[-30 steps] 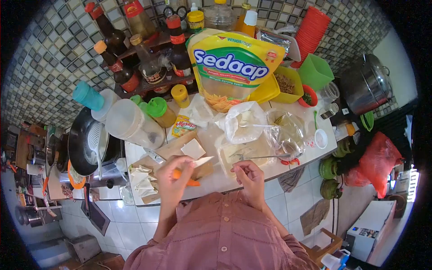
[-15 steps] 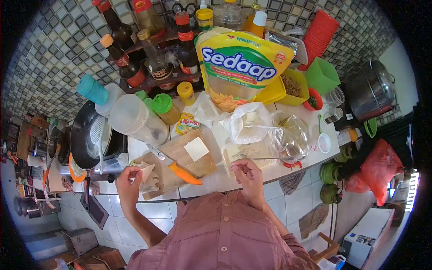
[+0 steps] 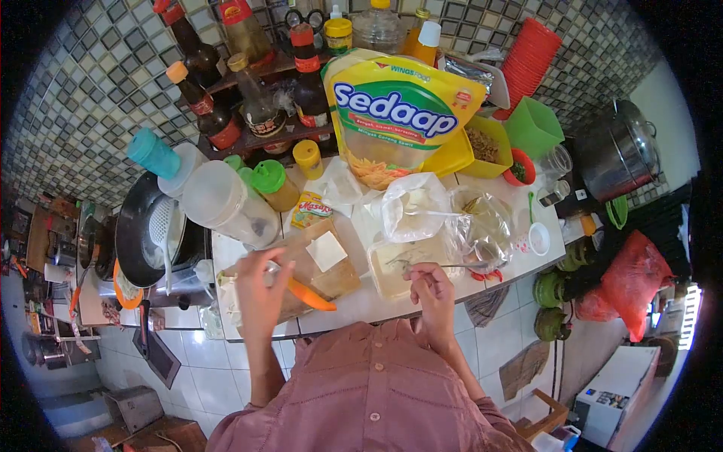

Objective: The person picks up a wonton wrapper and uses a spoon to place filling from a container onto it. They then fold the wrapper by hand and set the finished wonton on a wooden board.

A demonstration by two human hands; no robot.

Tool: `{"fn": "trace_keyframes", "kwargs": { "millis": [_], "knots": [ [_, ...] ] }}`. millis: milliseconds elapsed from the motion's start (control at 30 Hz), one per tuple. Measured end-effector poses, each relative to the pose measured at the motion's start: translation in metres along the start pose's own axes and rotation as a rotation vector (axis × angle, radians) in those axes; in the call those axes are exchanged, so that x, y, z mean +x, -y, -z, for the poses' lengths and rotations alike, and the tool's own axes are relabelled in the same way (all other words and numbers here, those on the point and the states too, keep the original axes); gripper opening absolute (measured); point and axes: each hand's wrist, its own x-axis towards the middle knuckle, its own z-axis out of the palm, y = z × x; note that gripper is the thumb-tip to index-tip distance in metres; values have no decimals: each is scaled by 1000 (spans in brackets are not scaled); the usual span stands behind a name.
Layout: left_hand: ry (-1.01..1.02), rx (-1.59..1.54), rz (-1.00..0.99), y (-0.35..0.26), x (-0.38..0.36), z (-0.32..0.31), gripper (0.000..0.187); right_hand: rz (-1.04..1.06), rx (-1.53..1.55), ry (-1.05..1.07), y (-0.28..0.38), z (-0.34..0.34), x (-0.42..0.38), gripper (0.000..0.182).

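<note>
My left hand (image 3: 260, 292) is over the left part of the wooden cutting board (image 3: 340, 280), thumb and fingers apart, with the knife's blade showing in the gap. The knife's orange handle (image 3: 310, 297) lies on the board beside it. A white square slice (image 3: 326, 251) rests on the board's upper right. The hand covers most of the pale pieces at the board's left end. My right hand (image 3: 432, 292) is closed, fingertips pinched at the near edge of a shallow tray (image 3: 384, 282) of pale batter. A fork (image 3: 463, 265) lies across the tray behind those fingers; what they pinch is unclear.
Behind the tray stand an open white bag (image 3: 413, 207) with a spoon and a clear plastic bag (image 3: 482, 226). A large Sedaap pouch (image 3: 395, 117) rises at the back. To the left are a clear canister (image 3: 226, 202) and a black wok (image 3: 135, 241).
My left hand has moved right and forward over the board; the pale triangular piece it held no longer shows in it. My right hand has shifted slightly right, fingers still curled.
</note>
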Motion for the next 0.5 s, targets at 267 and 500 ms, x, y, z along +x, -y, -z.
{"fn": "trace_keyframes", "kwargs": {
  "millis": [267, 500],
  "knots": [
    [134, 182, -65, 2, 6, -47, 35, 32, -3, -135, 3, 22, -8, 8],
    [217, 90, -36, 18, 12, -55, 33, 94, 96, -458, -19, 50, -16, 16]
  ]
}}
